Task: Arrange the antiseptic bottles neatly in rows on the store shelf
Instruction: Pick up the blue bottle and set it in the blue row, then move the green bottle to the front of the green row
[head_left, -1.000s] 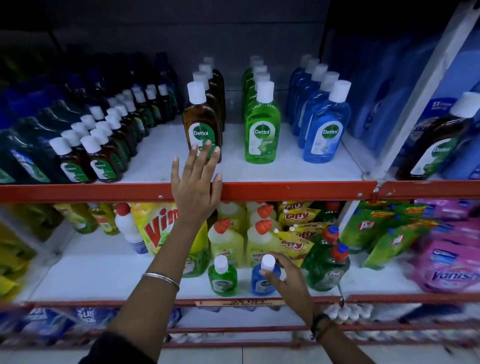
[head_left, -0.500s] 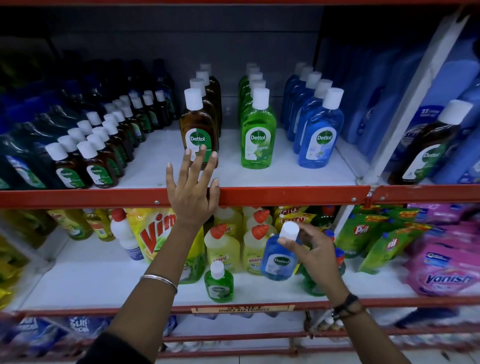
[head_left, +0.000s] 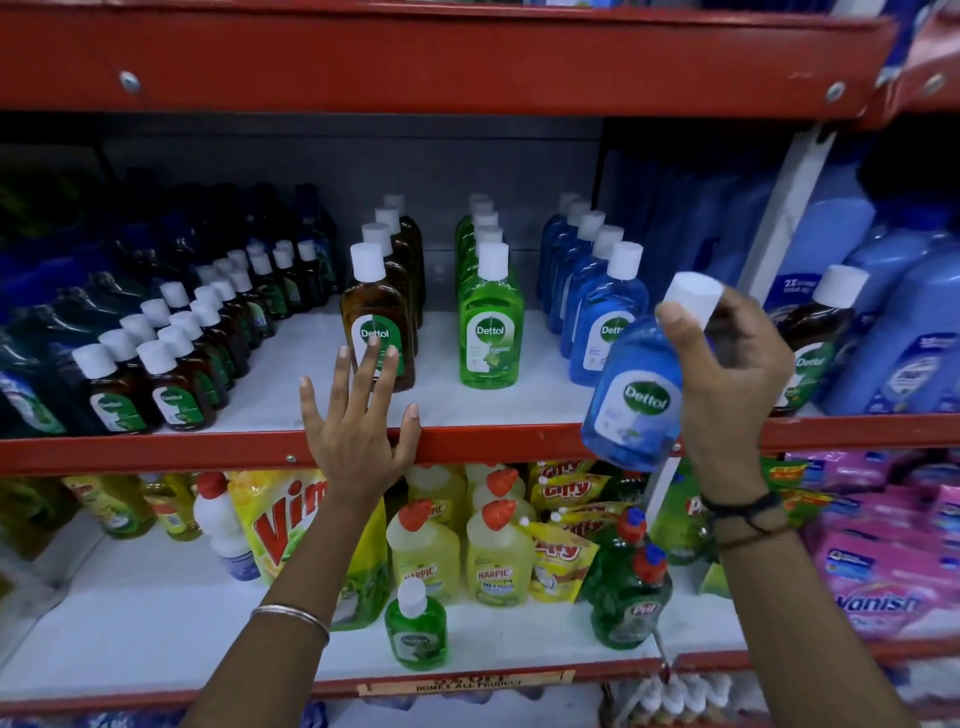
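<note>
My right hand (head_left: 727, 384) grips a blue Dettol bottle (head_left: 631, 405) by its neck, tilted, in front of the red shelf edge (head_left: 156, 449). Just behind it stands the row of blue Dettol bottles (head_left: 597, 317). To the left stand a green row (head_left: 488, 332) and a brown row (head_left: 376, 332). My left hand (head_left: 358, 431) rests open on the shelf edge, fingers spread, fingertips over the front brown bottle's label. A small green Dettol bottle (head_left: 415, 629) stands alone on the lower shelf.
Several small dark Dettol bottles (head_left: 171, 364) fill the left of the shelf. A brown Dettol bottle (head_left: 810, 343) and big blue bottles (head_left: 904, 338) stand right of a white divider (head_left: 779, 208). Below are Vim pouches (head_left: 280, 525), Harpic bottles (head_left: 498, 551), Pril bottles (head_left: 631, 597) and pink Vanish packs (head_left: 878, 571).
My right hand has lifted the blue bottle from the lower shelf up to the upper shelf's edge, rightwards. My left hand stays on the red edge. The view has tilted up.
</note>
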